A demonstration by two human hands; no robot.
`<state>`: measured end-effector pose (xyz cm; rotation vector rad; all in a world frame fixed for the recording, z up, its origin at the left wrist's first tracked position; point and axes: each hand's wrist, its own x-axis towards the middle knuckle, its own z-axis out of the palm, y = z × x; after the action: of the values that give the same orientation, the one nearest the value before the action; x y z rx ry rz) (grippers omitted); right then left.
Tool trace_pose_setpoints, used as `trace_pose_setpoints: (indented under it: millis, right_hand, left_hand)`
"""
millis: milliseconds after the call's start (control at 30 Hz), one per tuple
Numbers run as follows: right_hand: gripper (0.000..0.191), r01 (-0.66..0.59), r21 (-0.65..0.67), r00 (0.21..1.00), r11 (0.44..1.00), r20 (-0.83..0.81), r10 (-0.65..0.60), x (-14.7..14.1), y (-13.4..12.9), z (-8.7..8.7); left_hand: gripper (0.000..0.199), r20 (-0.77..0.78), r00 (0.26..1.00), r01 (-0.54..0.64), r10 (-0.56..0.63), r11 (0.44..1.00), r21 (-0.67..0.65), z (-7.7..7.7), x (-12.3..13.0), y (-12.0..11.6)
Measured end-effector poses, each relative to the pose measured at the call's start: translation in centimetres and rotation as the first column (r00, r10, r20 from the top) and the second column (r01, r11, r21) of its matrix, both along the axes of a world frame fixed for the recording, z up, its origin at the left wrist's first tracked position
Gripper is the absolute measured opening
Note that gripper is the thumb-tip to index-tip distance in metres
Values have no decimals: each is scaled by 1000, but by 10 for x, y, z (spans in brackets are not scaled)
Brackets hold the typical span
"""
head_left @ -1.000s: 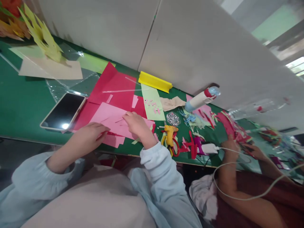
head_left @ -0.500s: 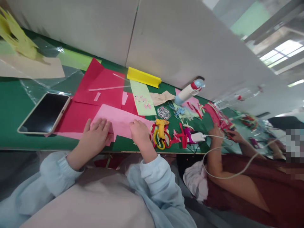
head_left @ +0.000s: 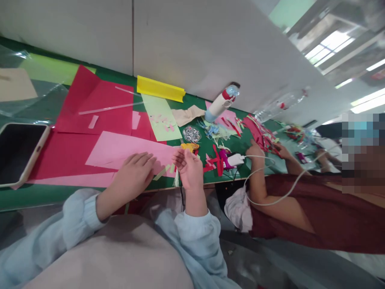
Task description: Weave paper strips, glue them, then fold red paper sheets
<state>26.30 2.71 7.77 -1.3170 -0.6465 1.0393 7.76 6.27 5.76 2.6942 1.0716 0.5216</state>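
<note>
My left hand (head_left: 137, 170) lies flat, fingers stretched out, on the right part of a pink paper sheet (head_left: 114, 150). My right hand (head_left: 191, 168) is turned palm inward at the sheet's right end, its fingers curled and the thumb near them. Whatever it may hold is too small or hidden to make out. Just behind it shows a yellow glue gun (head_left: 189, 147), partly covered by the fingers. A pale fringed strip (head_left: 176, 178) and a light green strip (head_left: 161, 172) lie between my hands. Red paper (head_left: 66, 154) is under the pink sheet.
A phone (head_left: 19, 150) lies at left. Behind are a folded yellow piece (head_left: 161, 89), green paper with pink scraps (head_left: 153, 106), a dish of small silvery pieces (head_left: 191, 134) and a bottle (head_left: 219, 105). A white plug (head_left: 236, 159) trails a cable towards a co-worker's hand (head_left: 255, 150).
My right hand has risen off the pink sheet and turned its palm inward, now hiding the scissors' handles. My left hand has slid right along the sheet. The view has swung right.
</note>
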Motion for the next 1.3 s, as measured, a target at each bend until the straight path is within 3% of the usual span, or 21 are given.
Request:
trace_pose_setpoints:
  millis: [67,133,233,300,367,567,733,867,1167,1300]
  right_hand:
    - [46,-77,53,955,996,-283,89,-3,-11,14]
    - [49,-148,86,902,985,-398,170,-9,-21,28]
    - [52,-215,112,859,970,-450,243,-17,-34,39]
    - [54,-252,126,844,960,-456,281,-21,-40,42]
    - [55,-279,143,832,950,-458,313,-24,-44,43]
    - [49,-324,220,753,920,-528,392,-29,-50,45]
    - [51,-337,188,739,923,-555,383,-31,-53,49]
    - [50,-325,200,718,924,-584,379,-31,-54,49]
    - [50,-270,241,668,932,-650,362,-36,-52,44]
    - [48,-276,247,704,929,-606,371,-38,-50,42]
  left_hand:
    - [43,156,985,-57,75,991,-117,15,2,0]
    - [45,276,944,-86,179,945,-317,30,3,-1]
    - [52,456,831,23,318,800,-600,49,3,-5]
    - [53,515,772,94,373,734,-672,56,3,-7]
    - [49,545,735,128,403,707,-696,60,3,-9]
    - [35,599,705,186,380,716,-673,66,-2,-15]
    - [35,600,706,175,376,728,-663,69,-6,-20]
    - [35,586,694,132,417,727,-674,72,-7,-22]
    - [18,551,715,-18,430,799,-601,87,-11,-30]
    - [17,576,701,-9,420,813,-582,89,-12,-29]
